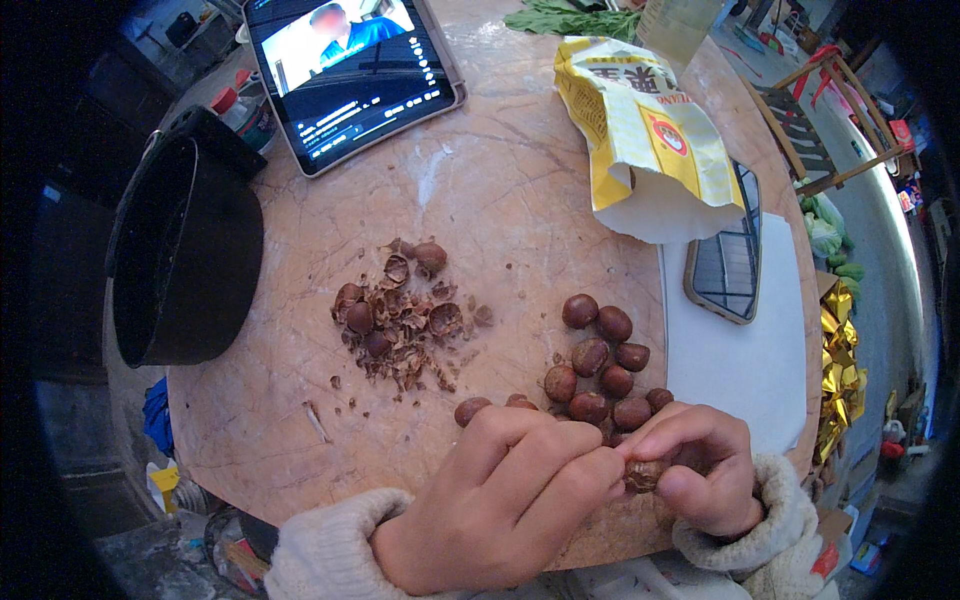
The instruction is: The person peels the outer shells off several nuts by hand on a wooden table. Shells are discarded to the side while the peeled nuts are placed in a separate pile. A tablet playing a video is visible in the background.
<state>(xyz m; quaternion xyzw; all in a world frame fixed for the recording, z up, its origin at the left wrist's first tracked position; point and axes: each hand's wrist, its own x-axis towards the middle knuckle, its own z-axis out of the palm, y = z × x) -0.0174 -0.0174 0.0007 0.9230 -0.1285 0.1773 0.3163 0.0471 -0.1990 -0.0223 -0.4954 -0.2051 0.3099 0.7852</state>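
Observation:
Between the fingertips of both hands, just above the near table edge, is a brown chestnut (pixel 643 475) with a cracked-looking, partly peeled surface. My right hand (pixel 705 465) grips it with thumb and forefinger from the right. The curled fingers of my left hand (pixel 517 495) meet it from the left, their tips mostly hidden. Just beyond the hands lies a group of whole chestnuts (pixel 590 357), some partly covered by my left hand. Farther left, a heap of broken chestnut shells (pixel 401 322) has several rounded brown pieces among it.
A black pot (pixel 225 262) stands at the left table edge. Beyond the shells, a tablet (pixel 360 82) shows a video. On the right are a crumpled yellow-and-white paper bag (pixel 652 150), a phone (pixel 724 262) and white paper (pixel 739 367). Leafy greens (pixel 577 21) lie at the far edge.

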